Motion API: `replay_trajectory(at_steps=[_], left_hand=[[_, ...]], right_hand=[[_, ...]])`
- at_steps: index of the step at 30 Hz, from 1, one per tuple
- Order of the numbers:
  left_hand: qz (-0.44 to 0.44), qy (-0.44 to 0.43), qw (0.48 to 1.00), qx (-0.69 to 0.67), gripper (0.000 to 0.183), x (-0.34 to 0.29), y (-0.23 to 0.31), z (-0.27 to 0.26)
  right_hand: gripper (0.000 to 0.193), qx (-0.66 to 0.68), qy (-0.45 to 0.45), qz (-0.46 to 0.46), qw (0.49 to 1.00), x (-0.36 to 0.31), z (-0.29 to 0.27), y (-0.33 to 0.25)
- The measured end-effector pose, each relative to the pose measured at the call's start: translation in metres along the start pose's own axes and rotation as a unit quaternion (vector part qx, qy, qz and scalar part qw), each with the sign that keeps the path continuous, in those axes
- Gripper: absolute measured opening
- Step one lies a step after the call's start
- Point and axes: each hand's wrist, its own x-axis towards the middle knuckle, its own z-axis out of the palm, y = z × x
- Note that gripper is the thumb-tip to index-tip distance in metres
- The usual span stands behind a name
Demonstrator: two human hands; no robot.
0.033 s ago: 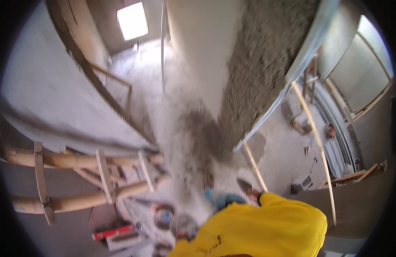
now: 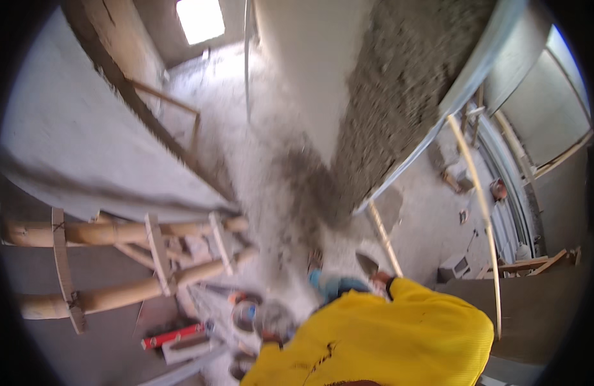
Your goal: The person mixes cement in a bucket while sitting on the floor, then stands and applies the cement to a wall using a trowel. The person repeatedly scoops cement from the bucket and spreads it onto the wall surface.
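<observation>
My right hand [image 2: 379,278] grips a pointed trowel [image 2: 367,262], its dark blade reaching out past my fingers over the floor. Its arm wears a yellow sleeve. My left hand [image 2: 270,336] shows only as a small patch at the edge of the yellow shirt, close to a round grey thing [image 2: 276,316] whose kind is unclear. The left fingers are too small and blurred to make out. Ahead stands a wall with a band of rough, dark plaster [image 2: 400,90] beside a smoother pale face [image 2: 310,77]. A long pale strip [image 2: 413,164] runs along the wall's edge.
A bamboo ladder [image 2: 117,299] with wooden rungs is at the left. Below it lie a red spirit level [image 2: 175,335] and a pale board. Two thin poles, one a bamboo pole [image 2: 480,199], lean at the right. A block [image 2: 454,267] sits on the floor there.
The whole view has shifted slightly, with the floor and walls a little higher in the picture. The right hand keeps its hold on the trowel. A bit more of the left hand shows.
</observation>
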Motion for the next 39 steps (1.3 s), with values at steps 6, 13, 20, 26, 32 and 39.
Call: replay_trajectory(at_steps=[6,13,20,26,32,39], left_hand=[[0.020,0.016,1.000,0.013,0.041,0.002,0.102,0.102],[0.058,-0.105,0.992,0.031,0.041,-0.038,0.248,0.307],[0.091,-0.290,0.931,0.202,0.029,-0.035,0.334,0.519],[0.212,-0.393,0.822,0.353,0.027,-0.020,0.395,0.634],[0.090,-0.474,0.740,0.469,0.024,-0.052,0.429,0.753],[0.173,-0.530,0.570,0.603,0.032,-0.061,0.468,0.854]], right_hand=[[0.037,0.029,0.087,0.023,0.995,-0.023,-0.011,-0.180],[0.042,0.079,0.108,-0.054,0.990,0.050,-0.019,-0.242],[0.013,-0.549,0.141,-0.189,0.802,0.139,0.021,-0.188],[0.021,0.115,0.212,0.022,0.970,0.125,0.063,-0.253],[0.020,0.471,0.306,0.047,0.826,0.096,0.142,-0.397],[0.019,0.355,0.215,0.190,0.889,0.191,0.193,-0.471]])
